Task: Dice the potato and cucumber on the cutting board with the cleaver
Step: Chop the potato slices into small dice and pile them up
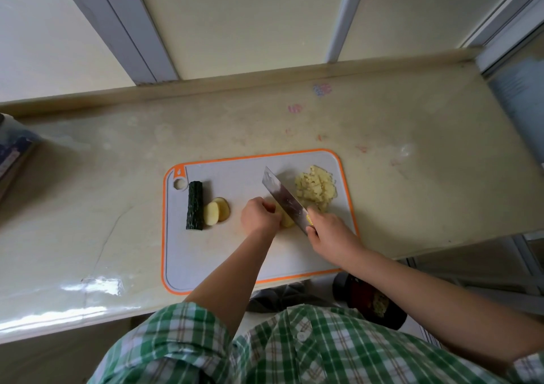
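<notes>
Board (235, 254): grey, orange rim, on counter.
Left hand (259, 215): fingers curled onto potato piece (287, 220), mid-board.
Right hand (329, 230): gripping cleaver (284, 198), blade against piece.
Dice (316, 187): far right.
Cucumber (195, 205), slices (216, 211): left.

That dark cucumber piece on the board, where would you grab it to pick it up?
The cucumber lies flat on its side, with potato slices close beside the near end of its right side. It is probably best pinched from above across its far half, where both long sides are free.
</notes>
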Motion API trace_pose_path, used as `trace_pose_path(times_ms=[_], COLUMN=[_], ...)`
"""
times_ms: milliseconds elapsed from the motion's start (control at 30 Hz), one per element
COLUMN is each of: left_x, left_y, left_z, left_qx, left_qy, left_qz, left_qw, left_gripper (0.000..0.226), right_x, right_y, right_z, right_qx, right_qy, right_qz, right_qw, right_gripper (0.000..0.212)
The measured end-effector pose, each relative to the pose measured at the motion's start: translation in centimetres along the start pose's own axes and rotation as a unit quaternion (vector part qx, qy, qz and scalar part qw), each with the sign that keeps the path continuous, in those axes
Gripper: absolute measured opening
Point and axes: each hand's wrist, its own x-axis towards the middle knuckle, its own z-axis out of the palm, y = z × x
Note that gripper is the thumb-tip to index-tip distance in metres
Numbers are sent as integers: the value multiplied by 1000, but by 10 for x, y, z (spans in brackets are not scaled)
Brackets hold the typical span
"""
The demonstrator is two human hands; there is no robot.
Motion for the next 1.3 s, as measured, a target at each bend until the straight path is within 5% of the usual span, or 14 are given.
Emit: trace_pose_path(times_ms=[800, 1300], left_x=[-1, -2], left_y=[-3, -1], left_z=[-1, 0], left_qx=[0, 33], left_qy=[5, 21], left_qz=[13, -2], left_qw=[1000, 999], left_gripper=[17, 6], right_x=[9, -2], right_y=[-2, -3], right_z=[6, 7], right_qx=[34, -9], right_qy=[60, -14], right_qz=[27, 10], right_qw=[997, 1000], right_gripper=[18, 12])
